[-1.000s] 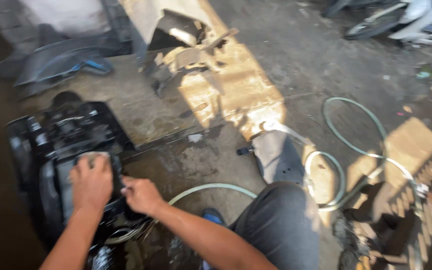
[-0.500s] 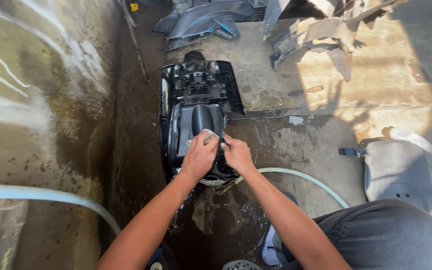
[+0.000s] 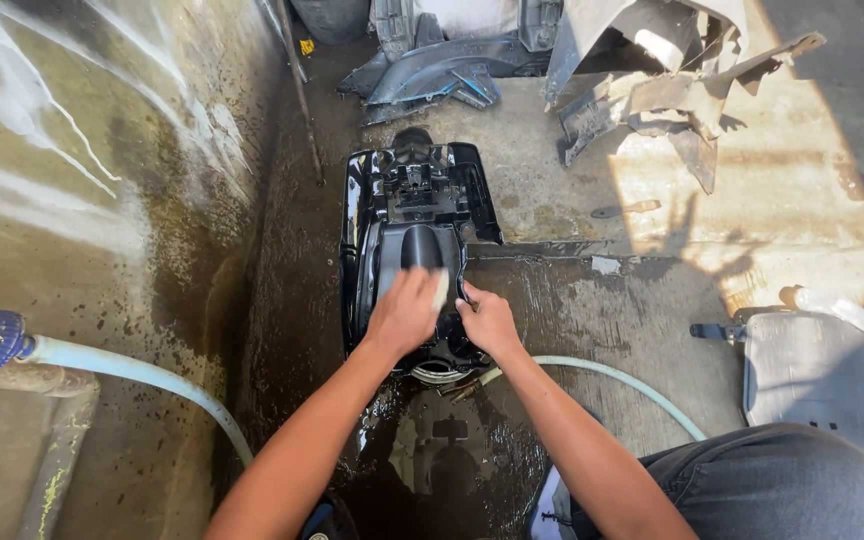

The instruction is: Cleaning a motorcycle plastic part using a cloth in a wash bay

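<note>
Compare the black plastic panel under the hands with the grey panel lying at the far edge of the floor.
The black panel is glossy and wet on dark, soaked concrete; the grey panel looks dull and lies on drier ground. The black panel is touched by both the left hand, which presses a pale pad on it, and the right hand; nothing touches the grey panel. The black panel runs lengthwise away from the person, the grey one crosswise. Both are moulded bodywork lying on the floor.

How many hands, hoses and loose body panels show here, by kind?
Hands: 2, left hand and right hand, both on the black panel.
Black panel on the wet floor: 1.
Hoses: 2, one from the wall tap, one by the knee.
Grey panel: 1.
Total: 6.
</note>
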